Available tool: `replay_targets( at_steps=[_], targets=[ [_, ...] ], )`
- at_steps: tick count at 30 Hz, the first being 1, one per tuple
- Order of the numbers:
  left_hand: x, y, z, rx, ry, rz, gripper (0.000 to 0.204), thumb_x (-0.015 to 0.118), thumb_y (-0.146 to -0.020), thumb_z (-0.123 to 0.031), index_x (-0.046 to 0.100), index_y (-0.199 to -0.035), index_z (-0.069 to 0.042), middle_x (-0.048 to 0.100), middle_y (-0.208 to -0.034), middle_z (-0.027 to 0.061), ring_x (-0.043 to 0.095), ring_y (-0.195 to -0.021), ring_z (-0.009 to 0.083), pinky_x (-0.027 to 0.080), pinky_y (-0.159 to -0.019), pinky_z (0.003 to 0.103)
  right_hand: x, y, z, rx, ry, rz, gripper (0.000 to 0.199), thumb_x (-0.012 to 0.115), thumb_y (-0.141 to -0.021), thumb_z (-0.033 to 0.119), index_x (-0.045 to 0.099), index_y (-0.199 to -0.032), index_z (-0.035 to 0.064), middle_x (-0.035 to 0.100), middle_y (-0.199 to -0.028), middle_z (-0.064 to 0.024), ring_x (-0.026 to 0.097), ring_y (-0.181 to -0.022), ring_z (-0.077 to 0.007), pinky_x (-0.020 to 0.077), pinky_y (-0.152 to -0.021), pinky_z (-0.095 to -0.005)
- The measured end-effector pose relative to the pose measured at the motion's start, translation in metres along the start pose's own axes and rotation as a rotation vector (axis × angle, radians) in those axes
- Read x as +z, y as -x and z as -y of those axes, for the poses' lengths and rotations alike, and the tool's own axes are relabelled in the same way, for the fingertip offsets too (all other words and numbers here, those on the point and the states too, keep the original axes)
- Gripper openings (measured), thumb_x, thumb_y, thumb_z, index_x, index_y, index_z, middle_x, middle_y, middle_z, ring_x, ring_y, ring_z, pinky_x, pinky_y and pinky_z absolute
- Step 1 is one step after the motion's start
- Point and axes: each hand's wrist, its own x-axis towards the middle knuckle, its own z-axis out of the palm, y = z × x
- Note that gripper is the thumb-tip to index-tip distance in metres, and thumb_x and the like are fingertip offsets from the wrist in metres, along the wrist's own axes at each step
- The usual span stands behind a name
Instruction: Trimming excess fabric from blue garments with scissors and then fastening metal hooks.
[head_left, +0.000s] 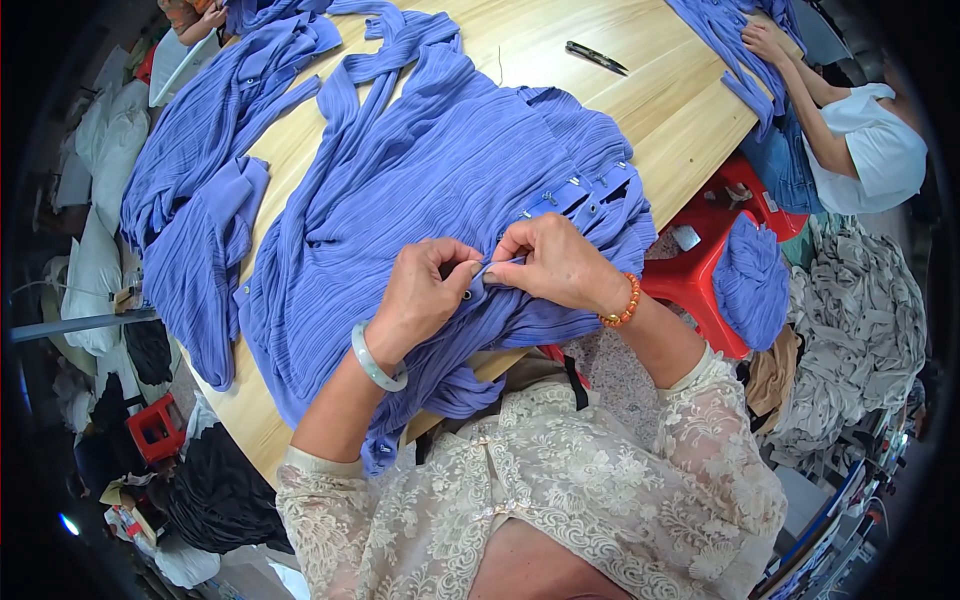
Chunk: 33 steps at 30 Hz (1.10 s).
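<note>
A blue-violet ribbed garment (370, 200) lies spread over the table in front of me. At its near edge, my left hand (422, 290) pinches the cloth between thumb and forefinger. My right hand (555, 262) pinches the same edge close by, its fingertips almost meeting the left ones. A small dark round button or eyelet (467, 295) shows on the cloth just below my fingertips. Several small metal fastenings line the placket (572, 190) beyond my right hand. Whatever tiny part lies between my fingertips is hidden.
The wooden table (655, 90) bears thread snips (596, 57) at the far side and another blue-violet garment (215, 190) at left. A co-worker's hand (765, 42) handles similar cloth at far right. Red stools (705, 275) and a grey fabric heap (855, 330) stand right.
</note>
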Motion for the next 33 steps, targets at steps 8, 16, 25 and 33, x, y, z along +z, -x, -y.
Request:
replay_targets(
  at_steps=[8,16,25,33],
  targets=[
    [0.001,0.001,0.003,-0.006,0.033,0.002,0.012,0.068,-0.082,-0.008,0.072,-0.089,0.001,0.069,-0.078,0.0108,0.060,-0.076,0.0179,0.048,-0.069,0.032,-0.002,-0.002,0.002,0.017,0.031,0.030,0.021,0.076,-0.073,0.017,0.070,-0.076,-0.0034,0.067,-0.066,-0.0144,0.065,-0.059,-0.0202,0.0503,-0.058,-0.0318],
    [0.005,0.004,-0.007,0.083,-0.095,-0.126,0.011,0.068,-0.082,-0.008,0.071,-0.088,0.001,0.066,-0.072,0.0115,0.060,-0.074,0.0217,0.048,-0.066,0.033,0.006,0.005,-0.004,-0.121,0.061,-0.063,0.016,0.075,-0.076,0.011,0.069,-0.081,-0.0023,0.067,-0.070,-0.0080,0.057,-0.059,-0.0077,0.0449,-0.054,-0.0251],
    [0.004,0.004,0.003,-0.009,0.069,-0.069,0.011,0.066,-0.087,-0.006,0.069,-0.090,0.004,0.061,-0.071,-0.0022,0.049,-0.065,0.0037,0.041,-0.058,0.021,0.011,0.019,-0.009,-0.332,0.214,-0.135,0.011,0.072,-0.080,0.009,0.068,-0.087,0.0015,0.064,-0.074,-0.0066,0.055,-0.054,-0.0130,0.0445,-0.052,-0.0266],
    [0.003,0.005,0.007,0.111,-0.024,-0.037,0.010,0.067,-0.087,-0.006,0.068,-0.091,0.003,0.063,-0.077,0.0000,0.051,-0.070,0.0046,0.042,-0.063,0.022,0.011,0.011,-0.004,-0.110,0.074,-0.122,0.015,0.075,-0.078,0.011,0.069,-0.084,-0.0017,0.069,-0.073,-0.0078,0.059,-0.060,-0.0079,0.0477,-0.057,-0.0237]
  ],
)
